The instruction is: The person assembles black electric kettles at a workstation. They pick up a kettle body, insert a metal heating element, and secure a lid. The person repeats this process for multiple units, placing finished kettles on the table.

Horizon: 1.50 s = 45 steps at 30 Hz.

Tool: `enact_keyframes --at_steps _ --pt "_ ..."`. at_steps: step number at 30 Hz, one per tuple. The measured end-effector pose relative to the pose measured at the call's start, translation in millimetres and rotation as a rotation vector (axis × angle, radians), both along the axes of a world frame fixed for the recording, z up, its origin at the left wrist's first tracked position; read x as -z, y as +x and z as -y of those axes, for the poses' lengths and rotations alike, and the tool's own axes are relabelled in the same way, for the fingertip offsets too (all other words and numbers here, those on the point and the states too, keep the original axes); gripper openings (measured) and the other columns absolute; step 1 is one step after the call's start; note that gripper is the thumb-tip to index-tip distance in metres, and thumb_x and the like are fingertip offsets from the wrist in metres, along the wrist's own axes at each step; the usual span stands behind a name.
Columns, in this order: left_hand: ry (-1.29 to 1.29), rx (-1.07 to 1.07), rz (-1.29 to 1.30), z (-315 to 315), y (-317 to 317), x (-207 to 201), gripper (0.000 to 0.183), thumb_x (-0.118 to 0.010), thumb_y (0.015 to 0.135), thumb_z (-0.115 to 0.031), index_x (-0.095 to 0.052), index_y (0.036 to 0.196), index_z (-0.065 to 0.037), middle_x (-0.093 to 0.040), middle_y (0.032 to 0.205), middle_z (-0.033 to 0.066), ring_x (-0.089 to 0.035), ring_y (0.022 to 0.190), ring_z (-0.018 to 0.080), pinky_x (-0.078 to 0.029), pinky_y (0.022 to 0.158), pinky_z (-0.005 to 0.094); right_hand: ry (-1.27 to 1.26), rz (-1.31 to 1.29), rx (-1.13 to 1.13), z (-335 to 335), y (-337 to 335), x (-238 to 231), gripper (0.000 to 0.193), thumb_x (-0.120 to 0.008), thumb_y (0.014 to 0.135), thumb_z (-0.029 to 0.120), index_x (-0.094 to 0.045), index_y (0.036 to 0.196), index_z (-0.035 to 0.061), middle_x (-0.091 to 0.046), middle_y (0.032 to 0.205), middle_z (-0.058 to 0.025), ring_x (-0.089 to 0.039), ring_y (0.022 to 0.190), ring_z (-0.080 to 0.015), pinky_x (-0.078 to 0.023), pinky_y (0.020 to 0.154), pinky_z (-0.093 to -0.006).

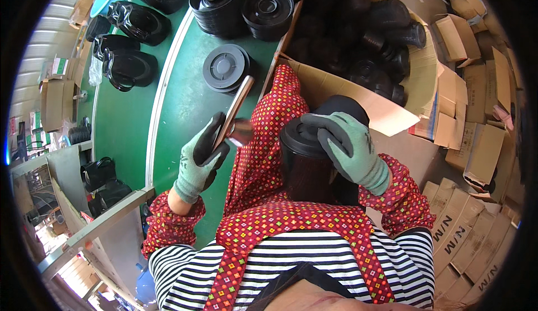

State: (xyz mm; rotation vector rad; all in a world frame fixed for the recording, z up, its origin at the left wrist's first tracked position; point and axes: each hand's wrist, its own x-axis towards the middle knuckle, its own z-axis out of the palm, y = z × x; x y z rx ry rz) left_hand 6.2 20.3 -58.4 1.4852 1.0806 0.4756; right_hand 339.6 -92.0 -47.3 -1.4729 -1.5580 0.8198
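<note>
A carton point(358, 101) sits beside the green bench point(185, 92). By the red apron point(291, 218) is the black canister point(302, 173). The left hand point(202, 157) grips a hammer point(232, 111) (by its look); the right hand point(347, 143) clasps the lid point(297, 136). Probably seating that; next calls for steadiness, fingers clear.

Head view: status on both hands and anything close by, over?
Left hand: gripping silver tool. Right hand: on black lid atop dark container. Black disc stack near tool's tip.
</note>
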Motion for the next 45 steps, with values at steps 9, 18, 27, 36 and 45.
enact_keyframes --at_steps 9,18,27,36,45 --pt "0.233 0.519 0.007 -55 110 -71 0.072 -0.07 0.086 -0.001 -0.049 0.155 0.002 -0.065 0.136 0.0287 -0.069 0.119 0.0412 -0.051 0.103 0.04 0.527 0.356 -0.126 -83 51 -39 0.041 -0.077 0.08 0.014 -0.076 0.121 0.006 -0.071 0.111 -0.0143 -0.065 0.108 -0.0393 -0.048 0.105 -0.0547" --pt "0.382 0.751 0.165 -74 172 -93 0.051 -0.066 0.092 -0.019 -0.066 0.137 0.005 -0.068 0.123 0.0236 -0.069 0.11 0.0333 -0.053 0.096 0.0443 0.309 -0.074 -0.33 -99 70 128 0.03 -0.062 0.102 0.011 -0.067 0.131 0.0035 -0.064 0.132 -0.0176 -0.063 0.121 -0.0369 -0.049 0.109 -0.0488" --pt "0.599 0.929 0.04 -15 236 -68 0.036 -0.074 0.086 -0.031 -0.068 0.111 -0.006 -0.066 0.106 0.0146 -0.065 0.101 0.0344 -0.05 0.092 0.0469 0.417 -0.291 -0.422 -109 43 121 0.044 -0.07 0.097 0.017 -0.06 0.139 0.0048 -0.061 0.141 -0.0171 -0.055 0.136 -0.0357 -0.044 0.118 -0.0468" --pt "0.607 0.858 -0.012 10 234 -68 0.034 -0.078 0.08 -0.032 -0.07 0.105 -0.01 -0.066 0.105 0.0112 -0.063 0.097 0.0317 -0.049 0.089 0.0455 0.185 -0.72 -0.558 -106 32 88 0.029 -0.058 0.108 0.022 -0.068 0.124 -0.0005 -0.067 0.13 -0.0161 -0.055 0.136 -0.0354 -0.035 0.123 -0.0467" --pt "0.63 0.858 0.228 1 202 -71 0.035 -0.069 0.082 -0.035 -0.073 0.106 -0.009 -0.065 0.102 0.0085 -0.063 0.096 0.0304 -0.051 0.089 0.0492 0.149 -0.564 -0.388 -98 5 94 0.027 -0.062 0.099 0.019 -0.072 0.109 -0.0032 -0.069 0.118 -0.0164 -0.05 0.139 -0.0389 -0.033 0.121 -0.0507"
